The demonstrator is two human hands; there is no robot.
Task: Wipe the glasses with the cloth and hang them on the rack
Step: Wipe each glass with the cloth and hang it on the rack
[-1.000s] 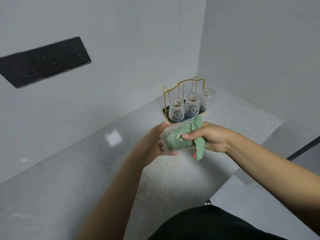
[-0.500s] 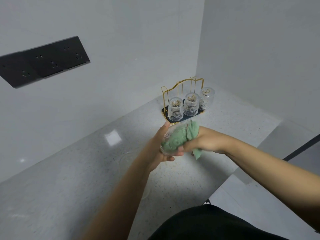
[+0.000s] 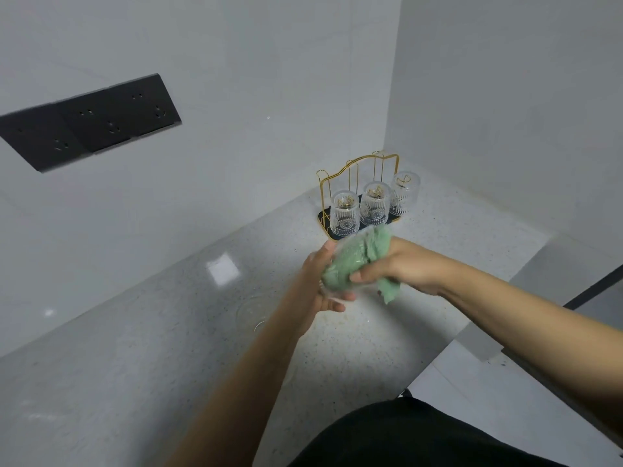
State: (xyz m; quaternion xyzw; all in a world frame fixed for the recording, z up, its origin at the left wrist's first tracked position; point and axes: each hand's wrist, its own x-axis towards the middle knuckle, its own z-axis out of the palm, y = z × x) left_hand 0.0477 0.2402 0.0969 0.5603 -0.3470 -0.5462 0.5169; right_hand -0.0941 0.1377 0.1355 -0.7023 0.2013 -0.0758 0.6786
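My left hand (image 3: 315, 284) grips a clear ribbed glass (image 3: 333, 293) held sideways above the counter. The glass is mostly hidden by a green cloth (image 3: 354, 256) stuffed into it and wrapped around it. My right hand (image 3: 396, 267) is closed on that cloth, a loose end hanging below it. Behind the hands stands a gold wire rack (image 3: 357, 170) on a dark base, with three clear ribbed glasses (image 3: 372, 203) hanging upside down on its front pegs.
The speckled white counter (image 3: 168, 348) runs into a wall corner behind the rack. Its front edge drops to the floor at the right. A black socket panel (image 3: 91, 124) is on the left wall. A faint round wet mark (image 3: 253, 311) lies on the counter left of my hands.
The glass has tilted and turned in my left hand. My right hand has pushed the cloth further in and twisted it. Both hands have stayed in about the same place.
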